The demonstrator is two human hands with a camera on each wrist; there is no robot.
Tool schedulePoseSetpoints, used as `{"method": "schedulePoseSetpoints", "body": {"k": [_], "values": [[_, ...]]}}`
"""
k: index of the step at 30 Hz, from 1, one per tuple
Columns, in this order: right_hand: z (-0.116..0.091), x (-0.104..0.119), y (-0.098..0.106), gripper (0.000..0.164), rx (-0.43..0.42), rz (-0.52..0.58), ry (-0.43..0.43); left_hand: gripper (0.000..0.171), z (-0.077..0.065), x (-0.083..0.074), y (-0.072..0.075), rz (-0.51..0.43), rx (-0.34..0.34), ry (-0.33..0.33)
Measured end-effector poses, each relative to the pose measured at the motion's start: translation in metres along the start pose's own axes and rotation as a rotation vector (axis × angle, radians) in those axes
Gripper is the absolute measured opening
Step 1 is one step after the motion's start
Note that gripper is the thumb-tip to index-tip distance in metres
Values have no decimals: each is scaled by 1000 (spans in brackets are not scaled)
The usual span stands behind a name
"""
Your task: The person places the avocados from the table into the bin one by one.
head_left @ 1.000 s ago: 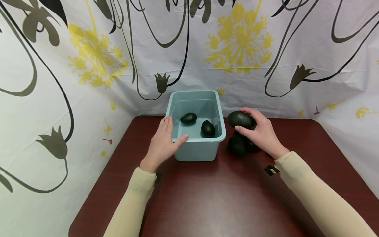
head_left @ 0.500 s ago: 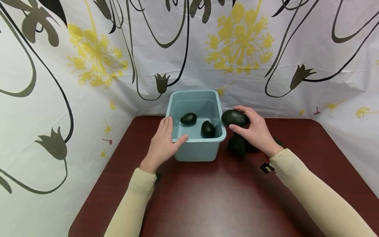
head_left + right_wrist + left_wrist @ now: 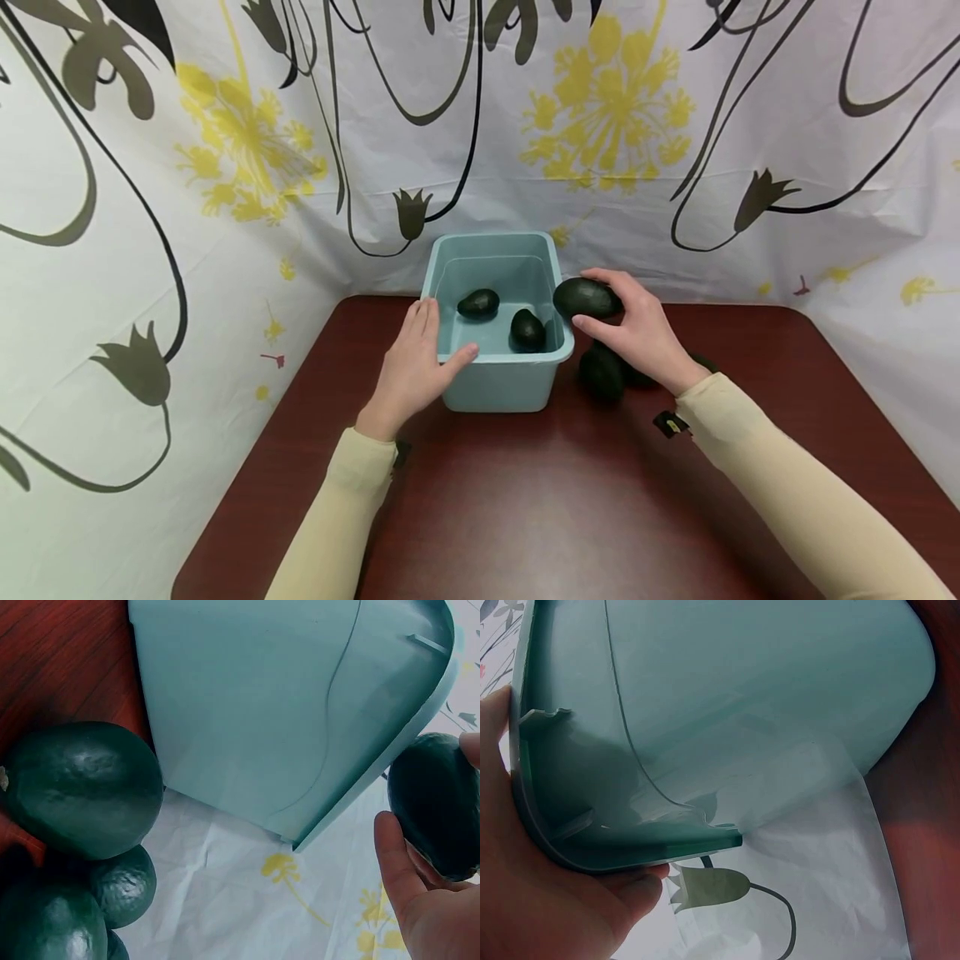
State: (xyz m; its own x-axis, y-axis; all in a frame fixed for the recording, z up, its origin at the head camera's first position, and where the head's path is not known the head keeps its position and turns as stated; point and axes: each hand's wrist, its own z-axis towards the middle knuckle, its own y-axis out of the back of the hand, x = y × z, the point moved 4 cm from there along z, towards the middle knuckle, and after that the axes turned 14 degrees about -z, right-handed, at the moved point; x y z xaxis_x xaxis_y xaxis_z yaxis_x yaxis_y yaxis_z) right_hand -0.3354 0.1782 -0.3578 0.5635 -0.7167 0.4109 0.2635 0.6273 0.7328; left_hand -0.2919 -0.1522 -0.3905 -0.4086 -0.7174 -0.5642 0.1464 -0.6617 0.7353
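Note:
A light blue plastic bin [image 3: 498, 387] stands on the table, with two dark green avocados inside, one [image 3: 478, 305] toward the back left and another [image 3: 528, 331] at the front right. My left hand [image 3: 408, 371] rests on the bin's front left corner, fingers straight along the side rim and thumb over the front rim. Between thumb and fingers my right hand [image 3: 645, 337] holds an avocado [image 3: 587, 297], which overlaps the bin's right rim in the head view. In the right wrist view this avocado [image 3: 435, 810] is close beside the rim.
Several more avocados [image 3: 602, 373] lie clustered right of the bin, partly hidden under my right hand; a large one [image 3: 82, 791] is near the bin wall in the right wrist view. Behind the dark red wooden table [image 3: 555, 500] hangs a white patterned cloth [image 3: 615, 217].
My right hand has carried its avocado left, from above the clustered avocados to the bin's right rim. My left hand keeps its place on the bin.

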Motion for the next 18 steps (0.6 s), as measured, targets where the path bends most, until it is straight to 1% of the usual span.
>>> {"method": "schedulePoseSetpoints", "body": {"k": [3,9,18], "values": [[1,1,0,63,5,0,9,107,0,0,-1,1,-3,-3],[6,5,-1,63,6,6,58,107,1,0,0,4,-7,-4],[17,12,-8,63,45,12,97,106,-1,-1,1,-1,1,-3]]}}
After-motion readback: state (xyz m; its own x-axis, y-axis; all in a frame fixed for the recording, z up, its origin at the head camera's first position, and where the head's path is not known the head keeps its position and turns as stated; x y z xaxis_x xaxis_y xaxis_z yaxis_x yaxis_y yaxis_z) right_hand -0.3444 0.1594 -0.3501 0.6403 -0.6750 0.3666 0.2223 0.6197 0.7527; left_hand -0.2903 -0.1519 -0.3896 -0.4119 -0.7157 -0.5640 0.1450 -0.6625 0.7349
